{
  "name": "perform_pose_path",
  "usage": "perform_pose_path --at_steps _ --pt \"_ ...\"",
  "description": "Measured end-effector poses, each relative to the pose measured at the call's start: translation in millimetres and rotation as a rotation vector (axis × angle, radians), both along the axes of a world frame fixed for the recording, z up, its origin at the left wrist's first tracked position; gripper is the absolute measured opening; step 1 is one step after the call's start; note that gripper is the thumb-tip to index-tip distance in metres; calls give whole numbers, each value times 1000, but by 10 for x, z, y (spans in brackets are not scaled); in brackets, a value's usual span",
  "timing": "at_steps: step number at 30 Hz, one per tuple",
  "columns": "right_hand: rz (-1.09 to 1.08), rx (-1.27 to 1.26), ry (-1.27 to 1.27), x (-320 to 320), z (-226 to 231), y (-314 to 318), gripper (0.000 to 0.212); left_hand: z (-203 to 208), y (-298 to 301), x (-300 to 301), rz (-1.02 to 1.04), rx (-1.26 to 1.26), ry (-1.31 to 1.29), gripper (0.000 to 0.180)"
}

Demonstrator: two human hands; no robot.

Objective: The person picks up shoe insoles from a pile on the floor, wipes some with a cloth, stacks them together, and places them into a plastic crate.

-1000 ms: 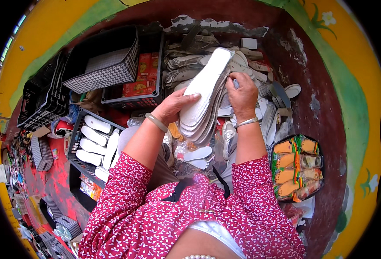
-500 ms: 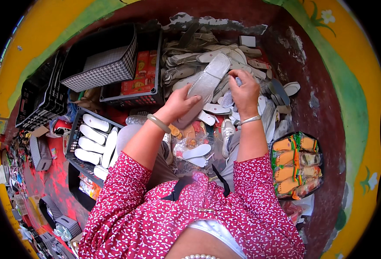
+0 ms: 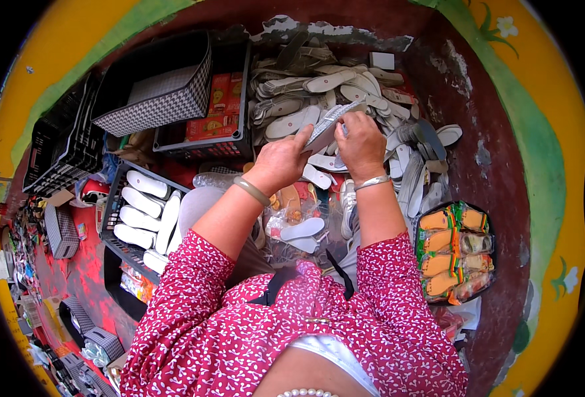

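My left hand [image 3: 280,163] is closed on a pale grey insole [image 3: 334,124], which is tilted so that it shows nearly edge-on. Against the insole's right edge are the bent, pinched fingers of my right hand [image 3: 361,143]. A small bluish-grey bit shows at those fingertips, too hidden to name. Beyond both hands lies a big heap of white and grey insoles [image 3: 295,123]. Two pale insoles [image 3: 302,229] rest on clear plastic between my feet.
To the left, a dark crate [image 3: 111,212] holds several white insoles. Behind it are a crate with red boxes [image 3: 218,96] and a houndstooth-patterned bin [image 3: 153,109]. A tray of packaged orange insoles [image 3: 438,241] sits on the right, near the dark red wall [image 3: 497,178].
The insole has turned from showing its broad face to nearly edge-on. My right hand has come left, against its edge, and my left hand has shifted slightly.
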State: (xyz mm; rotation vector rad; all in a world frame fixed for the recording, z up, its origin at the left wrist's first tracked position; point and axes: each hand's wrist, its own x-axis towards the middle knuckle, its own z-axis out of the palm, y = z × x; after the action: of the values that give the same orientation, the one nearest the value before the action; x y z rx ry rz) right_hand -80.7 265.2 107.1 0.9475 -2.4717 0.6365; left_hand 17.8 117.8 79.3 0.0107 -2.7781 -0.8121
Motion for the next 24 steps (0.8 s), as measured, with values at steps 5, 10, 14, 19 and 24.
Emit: perform_pose_path --at_steps 5,10,14,19,24 --pt "-51 -9 -33 -47 -24 34 13 4 22 9 -5 -37 -20 50" --pt "-321 -193 -96 -346 8 247 14 33 32 30 -75 -121 -4 50" --pt "-404 -246 -170 -443 42 415 17 70 34 23 -120 -24 17 50" --pt "-575 -325 -197 -675 89 798 20 72 -174 45 -102 295 -108 46" --pt "-95 -197 -558 -657 -14 928 21 232 -255 -5 -18 1509 -68 46"
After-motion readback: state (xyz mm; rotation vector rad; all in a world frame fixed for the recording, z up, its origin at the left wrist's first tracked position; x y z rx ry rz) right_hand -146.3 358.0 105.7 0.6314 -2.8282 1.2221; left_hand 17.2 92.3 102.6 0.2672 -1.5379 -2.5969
